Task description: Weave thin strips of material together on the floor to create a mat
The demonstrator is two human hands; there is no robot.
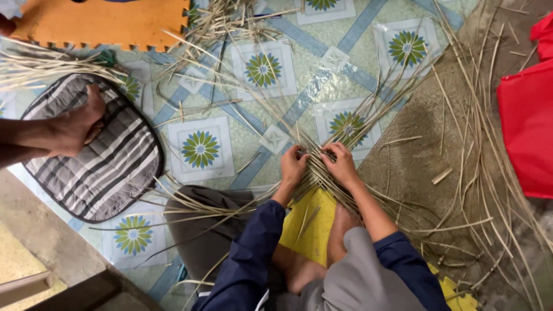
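Note:
I sit on the floor with my left hand and my right hand side by side, both pressing and pinching thin pale bamboo strips where they cross into a woven patch. The strips fan out away from me to the upper right and to the left over my knee. A yellow mat lies under the weave, and my bare foot rests on it. My sleeves are dark blue.
Another person's bare foot rests on a grey striped cushion at the left. An orange foam mat lies at the top left, red cloth at the right. Loose strips litter the patterned floor covering and bare concrete.

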